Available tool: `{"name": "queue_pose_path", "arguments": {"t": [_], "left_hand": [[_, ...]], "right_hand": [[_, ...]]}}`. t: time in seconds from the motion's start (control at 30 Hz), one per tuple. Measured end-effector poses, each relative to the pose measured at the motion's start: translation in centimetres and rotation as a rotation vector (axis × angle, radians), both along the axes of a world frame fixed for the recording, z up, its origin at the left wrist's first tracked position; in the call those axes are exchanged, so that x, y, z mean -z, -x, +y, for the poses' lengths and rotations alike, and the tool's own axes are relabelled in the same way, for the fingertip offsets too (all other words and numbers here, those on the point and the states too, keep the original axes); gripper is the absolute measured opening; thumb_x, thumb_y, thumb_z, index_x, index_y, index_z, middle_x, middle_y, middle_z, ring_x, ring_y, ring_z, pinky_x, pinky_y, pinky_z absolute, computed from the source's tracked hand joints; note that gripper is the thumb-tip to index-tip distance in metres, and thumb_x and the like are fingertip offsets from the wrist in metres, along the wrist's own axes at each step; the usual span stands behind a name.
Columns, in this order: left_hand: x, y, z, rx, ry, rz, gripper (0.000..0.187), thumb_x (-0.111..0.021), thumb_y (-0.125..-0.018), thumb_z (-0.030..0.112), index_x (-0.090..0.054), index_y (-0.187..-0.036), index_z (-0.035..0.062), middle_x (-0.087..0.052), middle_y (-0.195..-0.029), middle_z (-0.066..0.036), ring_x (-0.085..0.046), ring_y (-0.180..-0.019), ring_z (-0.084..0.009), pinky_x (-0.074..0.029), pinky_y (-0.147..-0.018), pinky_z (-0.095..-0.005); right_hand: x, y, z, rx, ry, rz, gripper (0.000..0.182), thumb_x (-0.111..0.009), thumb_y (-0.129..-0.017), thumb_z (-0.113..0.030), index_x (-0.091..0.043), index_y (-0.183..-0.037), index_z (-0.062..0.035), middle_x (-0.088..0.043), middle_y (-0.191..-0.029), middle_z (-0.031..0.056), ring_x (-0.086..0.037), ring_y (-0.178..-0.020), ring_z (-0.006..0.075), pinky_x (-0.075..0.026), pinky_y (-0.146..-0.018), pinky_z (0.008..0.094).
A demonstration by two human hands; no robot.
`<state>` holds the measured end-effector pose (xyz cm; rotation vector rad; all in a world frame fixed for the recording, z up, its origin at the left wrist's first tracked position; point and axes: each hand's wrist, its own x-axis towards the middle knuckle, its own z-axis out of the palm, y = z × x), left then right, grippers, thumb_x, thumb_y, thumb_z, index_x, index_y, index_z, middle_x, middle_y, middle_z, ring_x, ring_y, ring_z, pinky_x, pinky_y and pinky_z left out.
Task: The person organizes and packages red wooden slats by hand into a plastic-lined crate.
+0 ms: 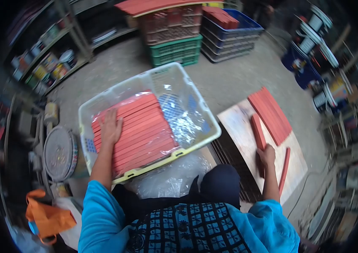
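Observation:
My left hand [110, 127] lies flat, fingers stretched, on a row of red wooden strips [143, 135]. These strips sit side by side on clear plastic film [183, 120] inside a pale plastic crate [195, 80], filling its left part. To the right, my right hand [266, 155] is wrapped round a short stack of red wooden strips [258, 128] above a light wooden board [238, 116]. A wider row of red strips [271, 114] rests along the board's far right side. One loose strip [285, 168] lies near my right wrist.
Stacked crates, one green [176, 50] and one blue [233, 42], stand at the back with red pieces on top. A round lidded bucket [60, 154] and an orange bag [50, 217] are at the left. Paint buckets [309, 63] line the right; shelves [56, 46] stand back left.

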<state>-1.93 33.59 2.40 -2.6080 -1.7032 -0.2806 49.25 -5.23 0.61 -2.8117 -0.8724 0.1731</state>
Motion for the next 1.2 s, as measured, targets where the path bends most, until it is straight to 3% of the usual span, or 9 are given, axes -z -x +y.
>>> {"name": "queue_pose_path", "arguments": {"t": [0.17,0.3,0.37,0.5,0.63,0.77,0.9,1.07,1.2], "left_hand": [[0.2,0.3,-0.1,0.017,-0.005,-0.090,0.055,-0.040,-0.091,0.040,-0.036,-0.137,0.0098,-0.038,-0.141,-0.012,-0.030,-0.134,-0.0257,-0.011,-0.109,-0.0561],[0.0,0.2,-0.3,0.011,0.008,-0.075,0.056,-0.040,-0.091,0.042,-0.036,-0.137,0.0096,-0.037,-0.141,-0.011,-0.030,-0.134,-0.0249,-0.012,-0.109,-0.0562],[-0.4,0.2,-0.6,0.011,0.009,-0.085,0.057,-0.039,-0.091,0.042,-0.036,-0.138,0.0097,-0.037,-0.142,-0.011,-0.030,-0.133,-0.0247,-0.012,-0.109,-0.0563],[0.0,0.3,-0.5,0.012,-0.009,-0.121,0.057,-0.038,-0.091,0.043,-0.036,-0.138,0.0099,-0.036,-0.142,-0.011,-0.030,-0.134,-0.0255,-0.012,-0.109,-0.0567],[-0.2,0.3,-0.8,0.007,-0.006,-0.131,0.057,-0.037,-0.092,0.043,-0.036,-0.137,0.0085,-0.036,-0.142,-0.011,-0.030,-0.134,-0.0266,-0.012,-0.109,-0.0571],[0.0,0.4,-0.7,0.004,-0.005,-0.162,0.057,-0.037,-0.092,0.043,-0.037,-0.136,0.0069,-0.037,-0.141,-0.012,-0.029,-0.134,-0.0267,-0.012,-0.109,-0.0577],[-0.1,0.5,-0.7,0.009,-0.018,-0.172,0.057,-0.038,-0.091,0.042,-0.038,-0.136,0.0070,-0.038,-0.140,-0.012,-0.030,-0.133,-0.0266,-0.013,-0.108,-0.0577],[-0.4,0.5,-0.8,-0.007,-0.016,-0.138,0.056,-0.039,-0.091,0.041,-0.038,-0.135,0.0069,-0.037,-0.140,-0.012,-0.029,-0.134,-0.0258,-0.011,-0.109,-0.0562],[-0.9,0.4,-0.9,-0.022,-0.033,-0.162,0.056,-0.039,-0.091,0.040,-0.038,-0.135,0.0059,-0.036,-0.141,-0.013,-0.029,-0.133,-0.0271,-0.010,-0.109,-0.0564]], "right_hand": [[-1.7,-0.4,0.0,-0.037,-0.129,0.083,0.033,-0.068,-0.064,-0.021,-0.057,-0.084,0.0027,-0.063,-0.077,0.0226,-0.063,-0.075,0.0356,-0.049,-0.069,0.0427],[-6.5,1.3,1.4,0.021,-0.603,0.887,0.035,-0.063,-0.071,-0.007,-0.050,-0.103,0.0002,-0.061,-0.074,0.0124,-0.062,-0.062,0.0222,-0.053,-0.052,0.0335],[-8.5,2.3,3.0,-0.014,-0.745,1.052,0.037,-0.067,-0.078,-0.016,-0.049,-0.106,-0.0003,-0.060,-0.076,0.0126,-0.062,-0.062,0.0227,-0.056,-0.053,0.0356],[-13.7,6.0,8.3,-0.110,-0.958,1.472,0.061,-0.051,-0.085,-0.057,-0.055,-0.104,0.0001,-0.061,-0.078,0.0119,-0.063,-0.067,0.0232,-0.057,-0.057,0.0365],[-17.6,10.0,15.7,-0.350,-0.939,1.715,0.064,-0.047,-0.088,-0.056,-0.050,-0.118,0.0006,-0.060,-0.094,0.0143,-0.061,-0.072,0.0220,-0.056,-0.060,0.0333],[-17.1,14.8,23.2,-0.425,-0.721,1.634,0.049,-0.055,-0.087,-0.032,-0.046,-0.125,-0.0023,-0.058,-0.100,0.0130,-0.060,-0.074,0.0185,-0.054,-0.057,0.0301],[-15.1,23.5,30.1,-0.681,-0.352,1.644,0.062,-0.066,-0.079,-0.016,-0.040,-0.134,-0.0065,-0.058,-0.105,0.0076,-0.057,-0.086,0.0143,-0.050,-0.073,0.0274],[-12.6,30.4,35.7,-1.257,-0.221,1.075,0.062,-0.068,-0.079,-0.017,-0.042,-0.133,-0.0036,-0.058,-0.110,0.0085,-0.057,-0.091,0.0142,-0.049,-0.079,0.0272],[-10.7,32.2,36.4,-1.212,-0.110,0.772,0.048,-0.066,-0.082,-0.019,-0.053,-0.125,-0.0022,-0.061,-0.109,0.0124,-0.059,-0.094,0.0226,-0.045,-0.086,0.0331]]}}
